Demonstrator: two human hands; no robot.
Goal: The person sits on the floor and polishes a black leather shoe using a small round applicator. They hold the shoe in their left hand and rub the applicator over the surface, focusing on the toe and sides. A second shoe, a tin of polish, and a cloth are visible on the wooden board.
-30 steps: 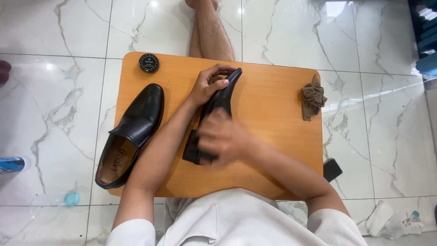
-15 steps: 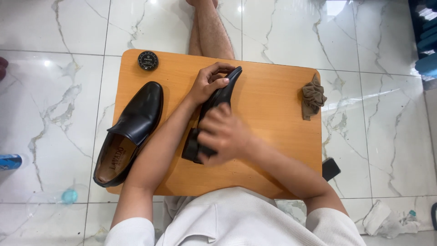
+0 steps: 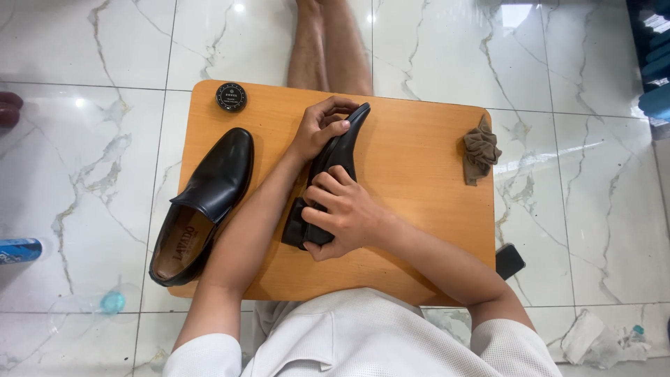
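Observation:
A black leather shoe (image 3: 342, 144) lies on its side in the middle of an orange wooden board (image 3: 419, 181), toe pointing away from me. My left hand (image 3: 317, 129) grips its toe end. My right hand (image 3: 345, 218) is curled around its rear part, just above the block heel (image 3: 293, 232); whether something lies under the palm I cannot tell. The second black shoe (image 3: 209, 188) stands upright on the board's left side, its tan lining showing. A round black polish tin (image 3: 231, 97) sits closed at the far left corner.
A crumpled brown cloth (image 3: 480, 148) lies at the board's right edge. A dark phone (image 3: 508, 260) rests on the marble floor by the board's near right corner. A blue bottle (image 3: 17, 250), a clear bottle (image 3: 105, 304) and white rags (image 3: 593, 336) lie on the floor.
My right hand was blurred, moving along the rear of the shoe; now it is still and sharp, fingers wrapped round it. My left hand and both shoes kept their places.

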